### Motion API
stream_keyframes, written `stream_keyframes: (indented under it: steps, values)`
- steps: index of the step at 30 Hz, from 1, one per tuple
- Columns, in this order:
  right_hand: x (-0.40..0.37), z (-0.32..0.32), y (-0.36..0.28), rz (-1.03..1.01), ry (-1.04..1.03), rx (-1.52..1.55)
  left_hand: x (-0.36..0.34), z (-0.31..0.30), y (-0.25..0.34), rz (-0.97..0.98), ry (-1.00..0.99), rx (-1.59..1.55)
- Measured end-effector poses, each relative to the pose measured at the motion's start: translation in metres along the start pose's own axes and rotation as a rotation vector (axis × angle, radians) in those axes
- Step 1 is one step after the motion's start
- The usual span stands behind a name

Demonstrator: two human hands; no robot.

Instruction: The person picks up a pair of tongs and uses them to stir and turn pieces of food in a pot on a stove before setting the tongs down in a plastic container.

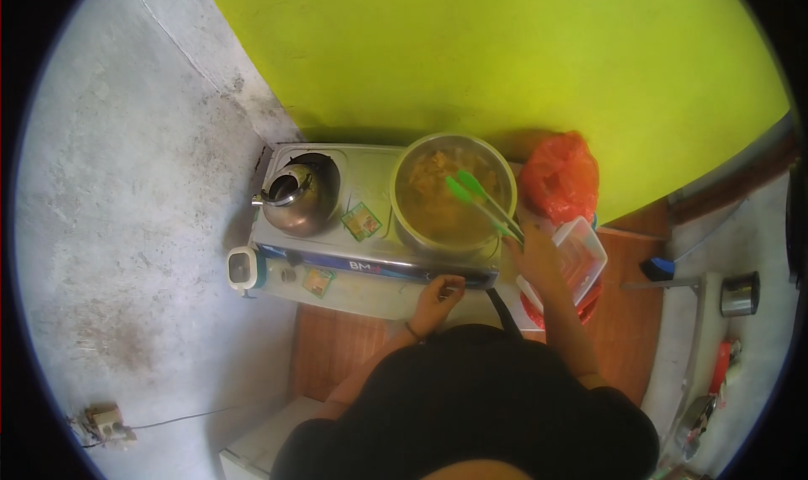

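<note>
My right hand (532, 248) grips the handle end of a pair of tongs (486, 200) with green tips. The tips are apart, over a large metal pot (399, 212). Inside the pot, brownish pieces of food (436, 177) sit in cloudy liquid. At the front edge of the gas stove (370, 164), my left hand (439, 299) has its fingers curled in. What those fingers hold, if anything, is hidden.
On the stove's left burner stands a metal kettle (307, 210). A green packet (361, 221) lies between the burners, another packet (318, 281) in front. To the right are a red plastic bag (562, 177) and a clear plastic container (585, 257). A white-and-teal container (244, 269) stands left.
</note>
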State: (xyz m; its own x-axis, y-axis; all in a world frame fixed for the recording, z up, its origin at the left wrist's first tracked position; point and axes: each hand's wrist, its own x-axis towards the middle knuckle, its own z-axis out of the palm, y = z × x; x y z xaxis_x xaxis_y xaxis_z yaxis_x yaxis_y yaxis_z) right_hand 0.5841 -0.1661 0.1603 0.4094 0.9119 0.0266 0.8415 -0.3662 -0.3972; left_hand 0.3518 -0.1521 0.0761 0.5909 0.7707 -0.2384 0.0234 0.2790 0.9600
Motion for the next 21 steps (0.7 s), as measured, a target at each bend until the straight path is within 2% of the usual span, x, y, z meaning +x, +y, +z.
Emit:
stream_keyframes:
  steps: [1, 4, 10, 13, 21]
  values:
    - [0.000, 0.003, -0.004, -0.015, -0.029, -0.018, 0.000, 0.000, 0.001, 0.008, -0.003, 0.002]
    - [0.002, 0.015, -0.015, -0.163, 0.096, -0.020, 0.001, -0.002, -0.005, 0.024, -0.014, 0.011]
    - [0.017, 0.020, -0.046, -0.113, -0.016, -0.104, -0.002, -0.004, -0.006, -0.019, -0.009, -0.009]
    - [0.021, 0.021, -0.056, -0.177, -0.009, -0.122, -0.001, -0.005, -0.010, -0.005, -0.004, 0.013]
    - [0.024, 0.035, -0.047, -0.148, 0.033, -0.111, 0.001, -0.004, -0.013, 0.023, 0.035, -0.015]
